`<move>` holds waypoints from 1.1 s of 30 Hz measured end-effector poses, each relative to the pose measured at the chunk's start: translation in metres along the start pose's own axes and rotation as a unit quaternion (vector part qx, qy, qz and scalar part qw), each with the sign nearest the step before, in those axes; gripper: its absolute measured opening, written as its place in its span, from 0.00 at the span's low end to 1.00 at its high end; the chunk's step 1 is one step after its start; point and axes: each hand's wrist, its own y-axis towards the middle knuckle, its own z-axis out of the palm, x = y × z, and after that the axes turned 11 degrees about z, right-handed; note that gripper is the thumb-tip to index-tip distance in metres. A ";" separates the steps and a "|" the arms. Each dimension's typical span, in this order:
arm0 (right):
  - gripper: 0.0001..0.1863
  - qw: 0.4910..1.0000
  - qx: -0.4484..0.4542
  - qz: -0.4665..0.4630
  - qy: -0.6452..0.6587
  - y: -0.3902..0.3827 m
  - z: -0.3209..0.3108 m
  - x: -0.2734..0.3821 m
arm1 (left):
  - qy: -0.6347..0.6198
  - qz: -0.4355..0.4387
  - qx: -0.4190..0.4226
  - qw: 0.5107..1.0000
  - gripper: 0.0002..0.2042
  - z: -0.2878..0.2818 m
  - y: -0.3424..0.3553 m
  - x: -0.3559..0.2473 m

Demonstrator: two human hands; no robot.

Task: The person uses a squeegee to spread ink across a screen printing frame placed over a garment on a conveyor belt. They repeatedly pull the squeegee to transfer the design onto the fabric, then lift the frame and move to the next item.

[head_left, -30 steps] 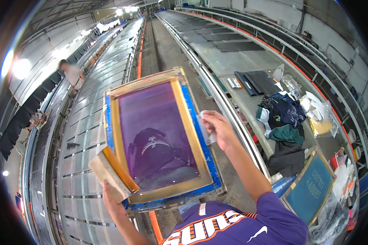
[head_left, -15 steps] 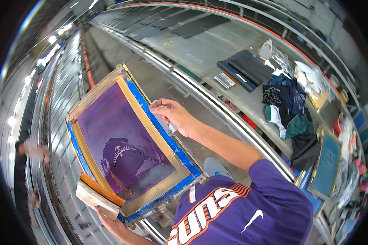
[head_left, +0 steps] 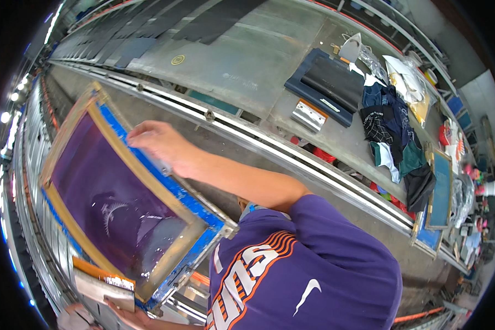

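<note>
A screen printing frame point(head_left: 127, 144) with blue-taped edges and purple mesh tilts in front of me. Its glossy mesh carries a pale crest-like mark and reflections. My right hand point(head_left: 158, 144) is closed on the frame's blue right edge, fingers curled over it; a greyish piece shows beneath the palm. At the near left corner my left hand point(head_left: 127, 315) grips a squeegee point(head_left: 105, 287) with an orange blade and pale holder, which lies against the frame's left side. Most of the left hand's fingers are hidden behind the holder.
A long printing table point(head_left: 269, 66) with a metal rail point(head_left: 220, 118) runs along the right. Another squeegee point(head_left: 310, 114), a dark folder-like stack point(head_left: 335, 82), fabric pieces point(head_left: 390, 126) and a blue-green screen point(head_left: 439, 190) rest there. More rails line the left.
The view has turned rightward, so the frame, squeegee and both hands sit farther left in the picture. My right hand stays at the frame's edge, and the left stays on the squeegee.
</note>
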 end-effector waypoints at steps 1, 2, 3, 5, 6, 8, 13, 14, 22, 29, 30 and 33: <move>0.12 1.000 0.005 -0.018 0.003 0.029 0.007 -0.007 | 0.014 -0.021 -0.017 1.000 0.35 0.013 0.018 -0.003; 0.12 1.000 0.006 0.017 0.020 0.049 0.018 -0.008 | 0.037 -0.021 -0.033 0.999 0.35 0.029 0.033 -0.004; 0.12 0.999 0.014 0.021 0.029 0.073 0.025 -0.008 | 0.045 -0.020 -0.030 0.998 0.35 0.043 0.059 0.002; 0.11 1.000 0.011 0.023 0.019 0.124 0.041 -0.031 | 0.060 -0.015 -0.030 0.998 0.35 0.066 0.101 0.017; 0.10 0.999 0.024 0.035 0.006 0.154 0.058 -0.040 | 0.063 -0.010 -0.030 0.997 0.35 0.079 0.125 0.023; 0.09 0.997 0.037 0.060 -0.009 0.211 0.079 -0.047 | 0.074 -0.005 -0.035 0.997 0.35 0.099 0.171 0.036; 0.11 0.999 0.031 0.044 0.000 0.344 0.100 -0.060 | 0.093 -0.005 -0.020 0.995 0.35 0.141 0.293 0.063; 0.12 0.999 0.022 0.041 -0.004 0.363 0.098 -0.060 | 0.094 -0.012 -0.011 0.995 0.35 0.150 0.316 0.071; 0.13 0.995 -0.093 0.007 -0.028 0.484 0.093 -0.019 | 0.058 -0.042 0.052 0.996 0.36 0.288 0.484 0.091; 0.13 0.974 -0.215 -0.066 0.013 0.578 0.013 0.011 | -0.029 -0.088 0.238 0.967 0.33 0.467 0.608 0.174; 0.12 0.969 -0.234 -0.075 0.022 0.593 0.001 0.016 | -0.031 -0.084 0.251 0.964 0.33 0.494 0.623 0.188; 0.10 0.952 -0.294 -0.066 0.058 0.626 -0.030 0.044 | -0.052 -0.091 0.294 0.950 0.31 0.589 0.649 0.220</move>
